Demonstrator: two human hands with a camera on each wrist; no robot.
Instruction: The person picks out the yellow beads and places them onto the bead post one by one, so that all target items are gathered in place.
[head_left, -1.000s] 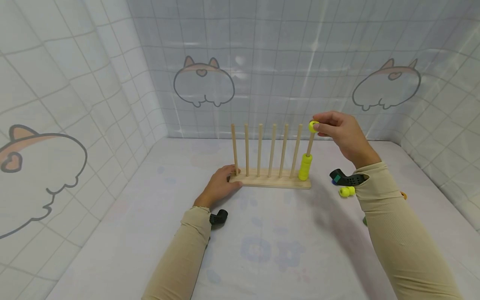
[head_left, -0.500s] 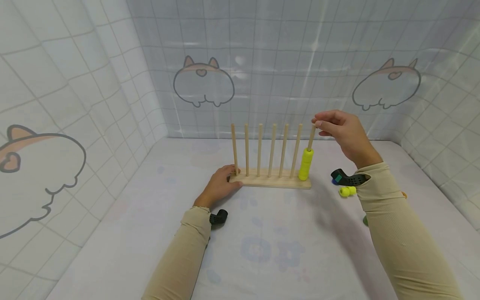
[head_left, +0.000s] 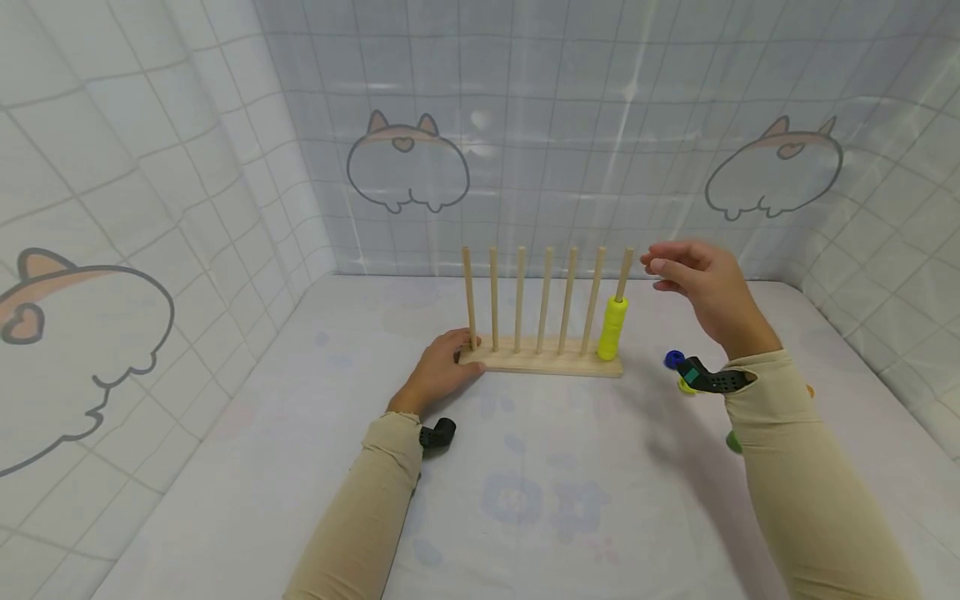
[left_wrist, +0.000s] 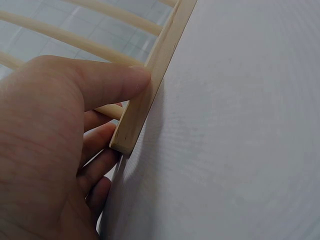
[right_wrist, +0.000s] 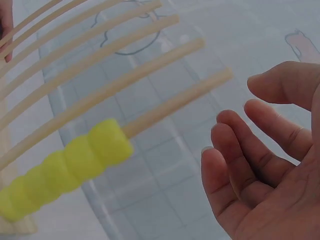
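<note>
A wooden peg stand (head_left: 540, 363) with a row of upright pegs stands on the table in the head view. Its left end is in my left hand (head_left: 435, 372): the left wrist view has the thumb (left_wrist: 120, 84) on the front of the base and the fingers curled behind. A stack of yellow beads (head_left: 612, 329) fills the lower part of the rightmost peg, whose upper part is bare. To the right of that peg's top hovers my right hand (head_left: 705, 287), fingers loosely bent, holding nothing, apart from the peg in the right wrist view.
Loose on the table at the right lie a blue bead (head_left: 674, 359), a yellow bead (head_left: 686, 386) partly behind the wrist strap, and a green piece (head_left: 734, 442). An orange piece (head_left: 810, 390) peeks out past the right sleeve. A tile-patterned sheet (head_left: 570, 150) hangs behind.
The yellow bead pinched at the rightmost peg's top was let go and slid onto the stack, which is now taller. My right hand then moved right, off the peg. The left hand stayed put.
</note>
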